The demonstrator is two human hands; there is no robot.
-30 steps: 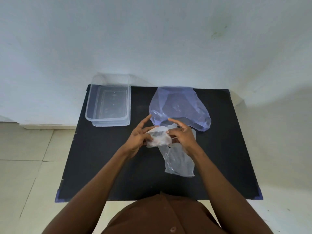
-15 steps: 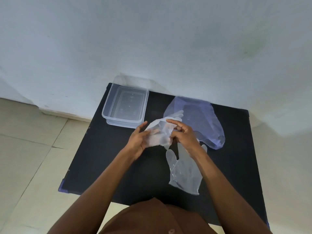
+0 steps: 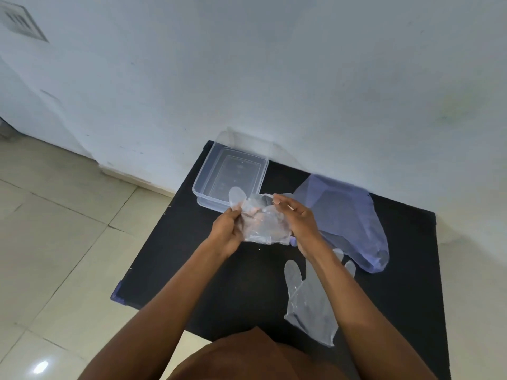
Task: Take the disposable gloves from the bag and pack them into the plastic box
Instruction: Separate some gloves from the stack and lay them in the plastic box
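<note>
Head view: both hands, left (image 3: 227, 231) and right (image 3: 297, 223), pinch one clear glove (image 3: 263, 223), bunched between them. Empty box (image 3: 233, 171) sits just ahead-left, left hand nearer. Second glove (image 3: 310, 303) lies flat on surface (image 3: 192, 256); bag (image 3: 345, 215) right.

Bare forearms, no sleeves in view; a brown garment (image 3: 247, 357) covers the torso

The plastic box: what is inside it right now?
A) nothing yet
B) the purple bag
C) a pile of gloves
A: the plastic box shows only its clear bare bottom; one glove is in both hands, another glove lies on the table.
</note>
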